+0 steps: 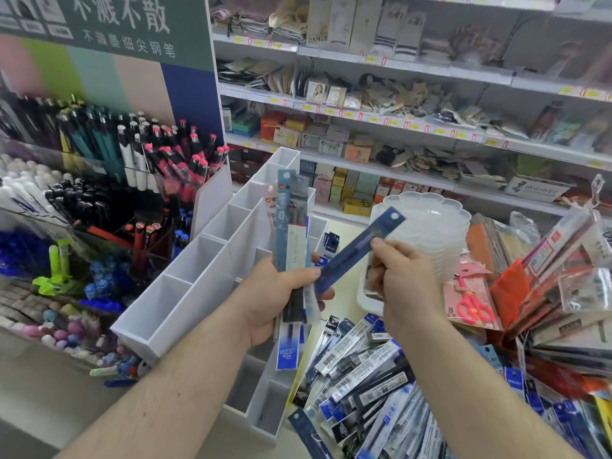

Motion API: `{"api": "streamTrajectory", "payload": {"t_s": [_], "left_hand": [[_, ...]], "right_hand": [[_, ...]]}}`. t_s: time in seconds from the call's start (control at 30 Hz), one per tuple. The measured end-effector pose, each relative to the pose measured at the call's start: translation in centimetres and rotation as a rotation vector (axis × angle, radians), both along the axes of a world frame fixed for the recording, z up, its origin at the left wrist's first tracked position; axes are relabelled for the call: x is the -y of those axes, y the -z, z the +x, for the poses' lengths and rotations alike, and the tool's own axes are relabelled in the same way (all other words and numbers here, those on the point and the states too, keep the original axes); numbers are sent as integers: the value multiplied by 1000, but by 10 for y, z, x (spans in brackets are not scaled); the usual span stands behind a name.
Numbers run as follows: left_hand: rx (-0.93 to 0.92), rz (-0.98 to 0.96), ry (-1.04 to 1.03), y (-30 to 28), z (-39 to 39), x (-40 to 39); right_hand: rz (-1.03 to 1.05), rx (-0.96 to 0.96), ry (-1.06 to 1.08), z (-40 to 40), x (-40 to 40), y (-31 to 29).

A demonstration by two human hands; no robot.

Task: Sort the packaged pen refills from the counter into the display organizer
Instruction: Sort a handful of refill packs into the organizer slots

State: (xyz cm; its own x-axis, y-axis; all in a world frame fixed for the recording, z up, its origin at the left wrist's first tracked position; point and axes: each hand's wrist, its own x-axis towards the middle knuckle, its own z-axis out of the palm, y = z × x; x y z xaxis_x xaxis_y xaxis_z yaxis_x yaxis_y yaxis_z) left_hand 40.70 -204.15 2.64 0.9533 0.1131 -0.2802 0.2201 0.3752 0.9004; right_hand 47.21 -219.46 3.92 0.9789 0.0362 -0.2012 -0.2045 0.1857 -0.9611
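The left hand grips a bundle of refill packs upright, fingers curled round their lower half, in front of the white display organizer. The right hand pinches a single dark blue refill pack between thumb and fingers; the pack slants up to the right, and its lower end reaches the left hand's fingertips. The organizer's visible compartments hold nothing. To the right of the organizer and below both hands, a loose pile of packaged refills lies on the counter. Farther right of the organizer stands a stack of clear scalloped trays, with a packet of pink scissors beside it. Left of the organizer are racks of pens; behind it, store shelves.
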Motion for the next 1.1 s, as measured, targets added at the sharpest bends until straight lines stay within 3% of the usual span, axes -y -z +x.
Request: {"api": "streamTrajectory", "payload": {"t_s": [0.1,0.2,0.4,0.77,1.1], "left_hand": [[26,-37,-37,-1,0,-1],[33,-66,-73,-3,1,-2],[27,-78,-52,-8,-1,0],[22,-71,-19,-7,0,0],[31,-52,-19,-7,-1,-1]], "right_hand": [[19,32,232,19,13,-7],[-144,120,347,41,16,3],[-355,62,249,81,-10,50],[-223,-93,191,121,-52,65],[-308,-129,130,123,-47,77]]}}
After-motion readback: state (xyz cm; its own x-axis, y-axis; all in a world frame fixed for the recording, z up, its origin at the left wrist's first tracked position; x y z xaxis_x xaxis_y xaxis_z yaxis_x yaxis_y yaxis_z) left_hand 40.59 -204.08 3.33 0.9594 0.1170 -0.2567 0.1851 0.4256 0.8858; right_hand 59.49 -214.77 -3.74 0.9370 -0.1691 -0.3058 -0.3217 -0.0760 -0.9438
